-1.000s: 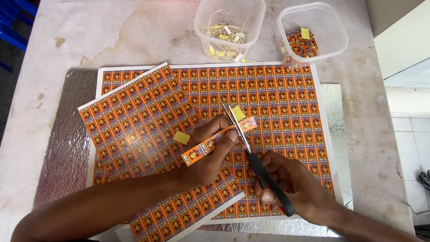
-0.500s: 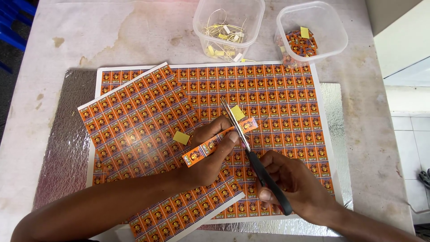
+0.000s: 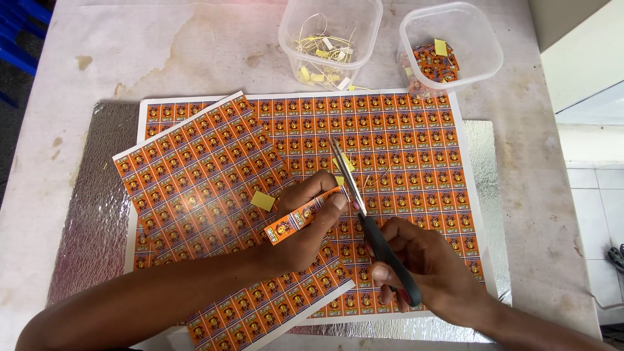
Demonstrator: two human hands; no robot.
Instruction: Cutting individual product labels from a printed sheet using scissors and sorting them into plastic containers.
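Gripping label strip (image 3: 300, 216) – left hand (image 3: 305, 227) | right hand (image 3: 422, 266) clasping scissors (image 3: 370, 224) – blades shut

stained pale table (image 3: 162, 52) — silver foil sheet (image 3: 91, 214), two clear tubs (image 3: 328, 39) on it.

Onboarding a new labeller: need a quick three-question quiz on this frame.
1. True or false: the left hand pinches a narrow orange printed paper strip.
2. Which hand works the black-handled scissors? A left, B right.
3. Which clear plastic tub holds the cut orange labels: the right tub or the left tub?

Key: 1 true; 2 B; 3 the right tub; the left tub holds yellowish trimmings.
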